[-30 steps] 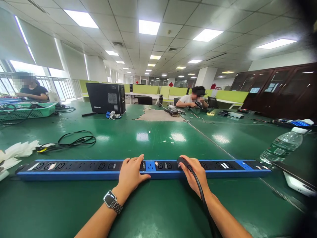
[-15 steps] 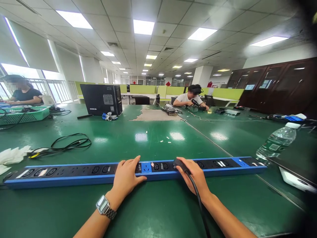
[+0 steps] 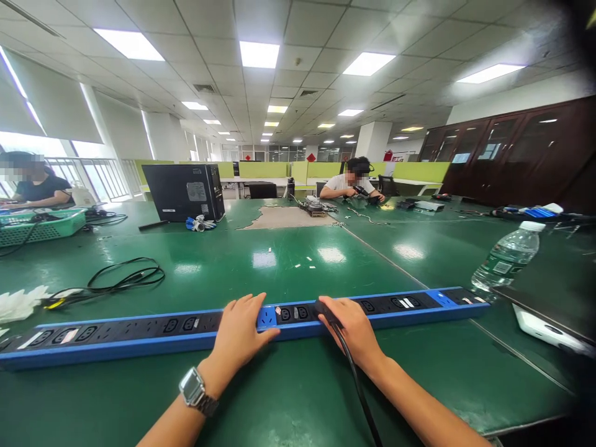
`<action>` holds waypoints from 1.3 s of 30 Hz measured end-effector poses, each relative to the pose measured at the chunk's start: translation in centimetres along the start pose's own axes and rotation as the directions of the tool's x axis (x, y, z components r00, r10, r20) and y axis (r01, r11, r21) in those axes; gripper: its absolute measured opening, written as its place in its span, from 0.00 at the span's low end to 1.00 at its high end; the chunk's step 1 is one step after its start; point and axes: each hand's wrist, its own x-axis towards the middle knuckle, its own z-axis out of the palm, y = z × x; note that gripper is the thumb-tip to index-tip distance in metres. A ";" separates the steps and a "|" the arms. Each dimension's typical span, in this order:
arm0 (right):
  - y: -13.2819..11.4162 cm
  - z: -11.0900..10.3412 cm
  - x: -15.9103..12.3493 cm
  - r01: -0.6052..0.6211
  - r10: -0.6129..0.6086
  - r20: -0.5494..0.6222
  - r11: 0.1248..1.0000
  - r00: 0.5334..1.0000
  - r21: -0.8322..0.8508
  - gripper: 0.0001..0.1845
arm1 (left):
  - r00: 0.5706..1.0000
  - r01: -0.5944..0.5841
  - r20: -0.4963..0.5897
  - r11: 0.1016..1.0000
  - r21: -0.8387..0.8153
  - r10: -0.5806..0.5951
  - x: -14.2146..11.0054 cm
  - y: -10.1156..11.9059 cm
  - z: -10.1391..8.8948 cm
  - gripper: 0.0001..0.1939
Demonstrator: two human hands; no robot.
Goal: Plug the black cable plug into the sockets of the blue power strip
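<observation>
A long blue and black power strip (image 3: 139, 328) lies across the green table (image 3: 288, 267) in front of me. My left hand (image 3: 239, 332) rests flat on the strip near its middle, fingers stretched out, a watch on the wrist. My right hand (image 3: 351, 332) is closed on a black plug (image 3: 323, 308) that sits on the strip's sockets just right of centre. The plug's black cable (image 3: 356, 388) runs back over my right forearm toward the bottom edge.
A coiled black cable (image 3: 118, 282) and white gloves (image 3: 18, 303) lie at the left. A water bottle (image 3: 507, 256) and a white device (image 3: 547, 329) are at the right. A black computer case (image 3: 184, 191) and a green basket (image 3: 40, 225) stand farther back. Two people sit at the far tables.
The view has shifted to the right and slightly up, so the strip sits further left in frame. Both hands stay on the strip, the right one still holding the plug against the sockets.
</observation>
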 end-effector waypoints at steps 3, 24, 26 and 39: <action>0.1 0.0 -0.4 0.006 -0.006 0.000 0.997 1.000 -0.074 0.17 | 0.987 -0.157 -0.054 0.985 -0.073 0.153 1.2 3.4 1.0 0.28; 1.6 0.6 -2.6 -0.124 0.134 0.054 0.980 0.989 -0.158 0.29 | 0.883 -0.053 -0.447 0.915 -0.401 -0.144 1.1 -1.7 -2.9 0.20; 1.6 0.7 -2.6 -0.136 0.146 0.050 0.978 0.988 -0.161 0.29 | 0.918 0.017 -0.358 0.921 -0.390 -0.169 -1.4 -6.4 -3.6 0.22; 0.5 1.1 -2.0 -0.191 0.197 0.035 0.974 0.980 -0.123 0.25 | 0.998 -0.049 -0.053 0.964 -0.261 0.036 -3.8 -10.7 -4.3 0.20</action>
